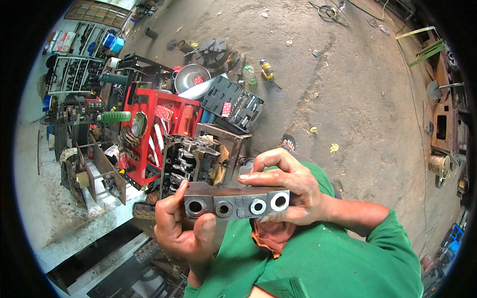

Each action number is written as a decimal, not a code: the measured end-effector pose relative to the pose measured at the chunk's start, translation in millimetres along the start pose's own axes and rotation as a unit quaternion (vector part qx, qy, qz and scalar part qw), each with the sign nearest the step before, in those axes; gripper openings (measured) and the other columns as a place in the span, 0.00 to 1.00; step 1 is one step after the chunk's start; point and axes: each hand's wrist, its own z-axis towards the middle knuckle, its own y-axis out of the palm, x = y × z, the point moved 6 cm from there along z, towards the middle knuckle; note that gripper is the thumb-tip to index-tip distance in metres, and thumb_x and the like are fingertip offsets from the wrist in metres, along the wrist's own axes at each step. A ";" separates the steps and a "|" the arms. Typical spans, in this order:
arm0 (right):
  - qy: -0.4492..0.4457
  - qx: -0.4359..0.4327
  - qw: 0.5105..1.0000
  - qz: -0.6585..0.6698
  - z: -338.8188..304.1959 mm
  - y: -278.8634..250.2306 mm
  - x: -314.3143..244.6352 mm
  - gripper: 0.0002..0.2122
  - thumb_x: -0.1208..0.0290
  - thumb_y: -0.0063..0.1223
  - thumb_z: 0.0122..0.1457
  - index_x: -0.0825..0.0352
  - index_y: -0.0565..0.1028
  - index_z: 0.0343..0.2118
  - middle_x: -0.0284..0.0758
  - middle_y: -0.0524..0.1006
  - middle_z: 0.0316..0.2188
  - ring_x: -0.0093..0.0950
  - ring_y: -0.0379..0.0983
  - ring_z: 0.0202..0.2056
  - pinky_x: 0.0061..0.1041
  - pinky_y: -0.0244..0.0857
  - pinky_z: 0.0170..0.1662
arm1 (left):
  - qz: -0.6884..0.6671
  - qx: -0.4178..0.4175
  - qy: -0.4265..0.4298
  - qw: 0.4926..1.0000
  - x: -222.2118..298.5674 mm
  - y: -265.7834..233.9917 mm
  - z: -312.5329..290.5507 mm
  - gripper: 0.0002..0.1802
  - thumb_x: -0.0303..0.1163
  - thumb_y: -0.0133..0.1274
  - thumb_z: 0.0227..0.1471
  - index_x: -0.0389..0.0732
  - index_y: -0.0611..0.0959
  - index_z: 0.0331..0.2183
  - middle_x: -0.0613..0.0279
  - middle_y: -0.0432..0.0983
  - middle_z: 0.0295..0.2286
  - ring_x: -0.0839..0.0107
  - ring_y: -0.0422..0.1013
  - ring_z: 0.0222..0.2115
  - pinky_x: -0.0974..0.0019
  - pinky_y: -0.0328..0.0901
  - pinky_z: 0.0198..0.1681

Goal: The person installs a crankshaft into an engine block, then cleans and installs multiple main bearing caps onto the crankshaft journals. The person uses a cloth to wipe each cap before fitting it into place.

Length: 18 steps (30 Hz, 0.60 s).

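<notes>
A dark metal bearing cap (233, 202) with a row of bolt holes in its pale machined face is held up in front of my chest. My left hand (184, 228) grips its left end between fingers and thumb. My right hand (293, 191) pinches its right end, thumb below and fingers along the top edge. An orange-brown rag (272, 237) hangs under my right hand, against the green shirt; whether the palm holds it I cannot tell. Just beyond my left hand stands an engine block (169, 166) with a crankshaft (185, 161) lying in it.
A red tool cart (144, 107) stands left of the engine block. Beyond the block lies an open socket set case (233, 104), near a metal bowl (190, 78). A yellow-black power tool (267, 69) and a green bottle (249, 74) are on the concrete floor (357, 109).
</notes>
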 end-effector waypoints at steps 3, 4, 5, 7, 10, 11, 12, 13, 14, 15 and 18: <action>0.001 0.007 1.000 -0.008 0.0 -2.9 -3.9 0.29 0.63 0.71 0.46 0.65 0.77 0.53 0.40 0.72 0.43 0.35 0.70 0.46 0.31 0.66 0.48 | -0.003 -0.009 -0.009 1.000 -1.1 3.2 -0.7 0.43 0.58 0.67 0.44 0.25 0.77 0.43 0.56 0.79 0.31 0.74 0.75 0.33 0.72 0.70 0.39; 0.001 0.008 1.000 -0.014 -0.1 -3.8 -4.6 0.29 0.63 0.71 0.46 0.65 0.77 0.53 0.41 0.72 0.43 0.36 0.70 0.46 0.31 0.67 0.48 | -0.007 -0.011 -0.012 1.000 -1.7 4.0 -0.9 0.43 0.58 0.67 0.45 0.25 0.77 0.43 0.56 0.78 0.31 0.74 0.75 0.33 0.72 0.69 0.39; 0.001 0.009 1.000 -0.020 -0.4 -4.7 -5.3 0.29 0.63 0.71 0.46 0.65 0.77 0.53 0.41 0.72 0.43 0.36 0.71 0.46 0.31 0.67 0.48 | -0.011 -0.012 -0.014 1.000 -2.7 4.4 -0.8 0.43 0.58 0.67 0.45 0.25 0.77 0.43 0.56 0.78 0.31 0.74 0.75 0.33 0.72 0.69 0.39; -0.001 0.011 0.999 -0.032 -1.7 -6.4 -6.5 0.29 0.64 0.71 0.45 0.65 0.77 0.53 0.41 0.72 0.43 0.36 0.71 0.46 0.31 0.67 0.47 | -0.021 -0.017 -0.011 1.000 -3.9 5.4 0.5 0.42 0.57 0.67 0.46 0.25 0.77 0.43 0.56 0.78 0.32 0.74 0.75 0.33 0.71 0.69 0.40; -0.007 0.018 0.998 -0.053 -3.3 -6.5 -8.8 0.29 0.66 0.70 0.45 0.65 0.77 0.53 0.41 0.72 0.44 0.35 0.72 0.44 0.29 0.68 0.45 | -0.037 -0.044 0.000 0.998 -6.0 9.6 4.8 0.37 0.51 0.65 0.49 0.26 0.76 0.45 0.55 0.77 0.35 0.74 0.74 0.35 0.71 0.69 0.40; -0.009 0.020 0.998 -0.061 -2.8 -5.6 -8.7 0.29 0.67 0.70 0.45 0.65 0.77 0.53 0.41 0.72 0.44 0.34 0.73 0.43 0.29 0.69 0.43 | -0.061 -0.054 0.018 0.996 -5.0 11.2 5.7 0.35 0.48 0.64 0.50 0.26 0.76 0.46 0.55 0.77 0.37 0.73 0.74 0.36 0.70 0.69 0.40; -0.004 0.021 0.998 -0.064 -1.9 -5.0 -6.9 0.28 0.67 0.70 0.45 0.65 0.77 0.53 0.41 0.72 0.44 0.34 0.74 0.42 0.28 0.70 0.41 | -0.075 -0.054 -0.025 0.995 -12.2 12.7 5.7 0.33 0.46 0.63 0.52 0.26 0.75 0.47 0.55 0.76 0.38 0.73 0.73 0.38 0.70 0.69 0.41; -0.010 0.034 0.996 -0.086 -0.8 -4.3 -6.0 0.28 0.69 0.69 0.44 0.65 0.77 0.53 0.41 0.72 0.45 0.33 0.74 0.40 0.27 0.71 0.39 | -0.107 -0.047 -0.053 0.992 -19.4 14.9 4.5 0.31 0.43 0.61 0.53 0.26 0.75 0.48 0.55 0.76 0.40 0.73 0.72 0.39 0.70 0.68 0.42; -0.011 0.044 0.994 -0.101 0.1 -1.3 -4.0 0.29 0.70 0.69 0.44 0.64 0.77 0.53 0.41 0.71 0.45 0.32 0.75 0.38 0.26 0.72 0.37 | -0.138 -0.033 -0.080 0.987 -27.2 16.1 2.5 0.29 0.40 0.59 0.54 0.27 0.74 0.49 0.55 0.75 0.41 0.73 0.72 0.41 0.69 0.68 0.43; -0.008 0.036 0.992 -0.125 2.7 3.2 2.3 0.29 0.72 0.68 0.43 0.64 0.77 0.53 0.40 0.71 0.45 0.31 0.76 0.37 0.25 0.72 0.34 | -0.181 -0.062 -0.131 0.973 -39.3 22.2 0.2 0.26 0.34 0.53 0.57 0.29 0.71 0.54 0.56 0.73 0.44 0.73 0.70 0.43 0.68 0.66 0.47; -0.045 -0.062 0.942 -0.327 13.0 12.8 27.5 0.29 0.74 0.61 0.40 0.60 0.77 0.53 0.38 0.70 0.47 0.32 0.77 0.34 0.27 0.75 0.33 | -0.280 -0.044 -0.236 0.929 -82.2 39.5 -14.2 0.32 0.33 0.57 0.57 0.34 0.65 0.59 0.58 0.73 0.43 0.74 0.72 0.40 0.70 0.68 0.44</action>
